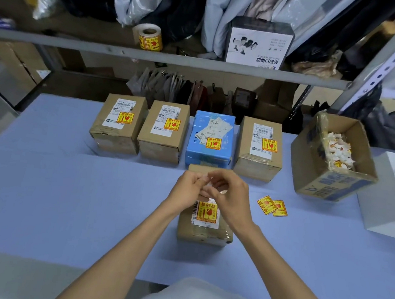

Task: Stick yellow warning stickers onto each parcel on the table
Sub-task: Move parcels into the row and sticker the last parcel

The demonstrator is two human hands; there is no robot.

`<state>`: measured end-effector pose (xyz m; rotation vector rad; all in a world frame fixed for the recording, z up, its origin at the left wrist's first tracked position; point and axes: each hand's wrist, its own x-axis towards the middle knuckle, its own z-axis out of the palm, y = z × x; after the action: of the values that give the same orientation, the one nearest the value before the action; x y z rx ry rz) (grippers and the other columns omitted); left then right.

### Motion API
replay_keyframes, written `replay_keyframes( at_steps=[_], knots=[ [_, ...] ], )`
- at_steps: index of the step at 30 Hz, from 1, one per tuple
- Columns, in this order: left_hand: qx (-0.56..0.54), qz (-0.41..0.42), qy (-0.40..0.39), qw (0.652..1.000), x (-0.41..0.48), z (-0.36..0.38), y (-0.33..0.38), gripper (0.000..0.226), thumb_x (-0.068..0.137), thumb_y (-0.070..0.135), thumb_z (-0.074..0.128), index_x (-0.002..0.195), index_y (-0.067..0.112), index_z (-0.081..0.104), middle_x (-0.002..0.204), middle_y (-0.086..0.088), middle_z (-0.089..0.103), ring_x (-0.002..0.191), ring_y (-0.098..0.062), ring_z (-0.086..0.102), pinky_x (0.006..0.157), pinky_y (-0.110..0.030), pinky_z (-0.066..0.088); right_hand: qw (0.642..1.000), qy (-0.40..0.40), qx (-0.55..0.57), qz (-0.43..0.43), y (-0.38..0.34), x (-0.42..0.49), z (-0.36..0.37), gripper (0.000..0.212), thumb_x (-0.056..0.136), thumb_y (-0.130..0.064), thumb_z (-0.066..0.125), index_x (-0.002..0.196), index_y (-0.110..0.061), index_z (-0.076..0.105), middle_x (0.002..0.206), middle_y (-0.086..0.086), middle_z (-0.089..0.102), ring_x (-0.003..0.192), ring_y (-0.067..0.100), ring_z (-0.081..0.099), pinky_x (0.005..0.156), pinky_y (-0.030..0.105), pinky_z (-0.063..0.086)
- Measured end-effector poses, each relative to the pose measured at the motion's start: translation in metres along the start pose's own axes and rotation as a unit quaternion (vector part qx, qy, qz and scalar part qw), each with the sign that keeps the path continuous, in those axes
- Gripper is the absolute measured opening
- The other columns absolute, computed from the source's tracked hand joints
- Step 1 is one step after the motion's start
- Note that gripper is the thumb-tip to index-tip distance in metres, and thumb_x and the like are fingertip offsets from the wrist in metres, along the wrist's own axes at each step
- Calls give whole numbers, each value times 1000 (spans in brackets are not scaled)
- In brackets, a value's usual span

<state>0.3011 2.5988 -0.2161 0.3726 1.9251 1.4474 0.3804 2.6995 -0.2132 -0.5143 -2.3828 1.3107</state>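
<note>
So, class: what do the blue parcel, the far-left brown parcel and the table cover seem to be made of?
Blue parcel: probably glossy plastic wrap; it shines and wrinkles.
Far-left brown parcel: matte cardboard, dull brown, with a taped front seam.
Table cover: matte light-blue sheet, perhaps cloth or paper; faint creases.

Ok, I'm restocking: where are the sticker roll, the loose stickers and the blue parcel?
sticker roll (150,43), head view, printed outer side.
loose stickers (266,205), head view, left sticker's middle.
blue parcel (226,142), head view, bare top face.

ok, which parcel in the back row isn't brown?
The blue parcel, third from the left in that row. It is wrapped in blue, while the other three are brown boxes.
</note>
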Motion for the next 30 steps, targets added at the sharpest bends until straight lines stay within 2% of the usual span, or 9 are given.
replay_keyframes(
  at_steps=[5, 8, 10, 12, 16, 20, 23, 26, 30],
  knots=[
    [-113, -45, -71, 990, -1, -2, 7, 44, 103, 31, 35, 105, 1, 68, 105, -11, 69, 100, -16, 64, 90, -27, 49, 999, 23, -31, -1, 8, 6, -6, 7, 77, -12, 76, 80, -14, 71, 75, -3, 63, 70, 6, 58, 64, 21, 48],
    [-220, -60, -101, 968, -4, -5, 12, 34, 103, 14, 36, 105, -4, 65, 106, -12, 69, 100, -16, 65, 93, -26, 51, 998, 43, -34, -4, 11, 8, -12, 9, 76, -6, 75, 74, -13, 70, 71, -2, 63, 68, 6, 58, 63, 19, 47],
    [-228, -45, -86, 969, -4, -8, 12, 24, 96, -1, 46, 111, -5, 64, 114, -17, 67, 106, -22, 66, 93, -25, 53, 998, 61, -14, 4, 11, 9, -15, 9, 75, -5, 76, 74, -12, 70, 70, -3, 64, 67, 5, 59, 62, 12, 45],
    [-215, -34, -58, 974, -4, -9, 11, 24, 89, -4, 58, 111, -3, 66, 109, -17, 70, 101, -25, 69, 87, -23, 56, 998, 59, 22, 15, 9, 9, -18, 6, 74, -5, 78, 74, -10, 73, 69, -5, 67, 67, 4, 62, 62, 9, 46],
    [-188, -36, 14, 981, -6, -7, 10, 19, 81, 1, 71, 99, -2, 70, 88, -12, 74, 78, -19, 73, 70, -19, 57, 997, 11, 72, 41, 4, 12, -19, 12, 74, -3, 76, 80, -12, 79, 73, -1, 74, 70, 7, 69, 67, 19, 55],
    [-184, -16, 62, 981, -2, -9, 14, 7, 82, 10, 72, 89, 10, 72, 78, -4, 73, 67, -8, 68, 69, -18, 56, 986, -48, 145, 64, -6, 16, -24, 21, 75, -6, 77, 86, -24, 77, 81, -5, 75, 78, 9, 72, 75, 23, 58],
    [-172, -4, 63, 983, -2, -10, 19, 3, 82, 12, 72, 86, 11, 71, 73, 0, 72, 67, -9, 68, 68, -19, 56, 983, -59, 163, 53, -10, 20, -27, 19, 74, -7, 79, 86, -21, 77, 82, -3, 76, 78, 12, 72, 75, 24, 58],
    [-187, 0, 50, 981, -4, -6, 22, 5, 84, 10, 70, 88, 7, 71, 72, -2, 72, 69, -13, 68, 70, -20, 56, 987, -32, 153, 48, -8, 25, -26, 8, 75, -7, 78, 82, -11, 76, 75, 3, 74, 70, 14, 70, 66, 24, 56],
    [-195, 34, 0, 980, -8, -3, 26, 15, 90, 11, 63, 101, 6, 72, 91, -5, 75, 88, -16, 71, 82, -21, 56, 980, 14, 185, 78, -1, 26, -24, 11, 84, -11, 71, 79, -1, 69, 67, 12, 67, 57, 18, 63, 53, 24, 52]
  ],
)
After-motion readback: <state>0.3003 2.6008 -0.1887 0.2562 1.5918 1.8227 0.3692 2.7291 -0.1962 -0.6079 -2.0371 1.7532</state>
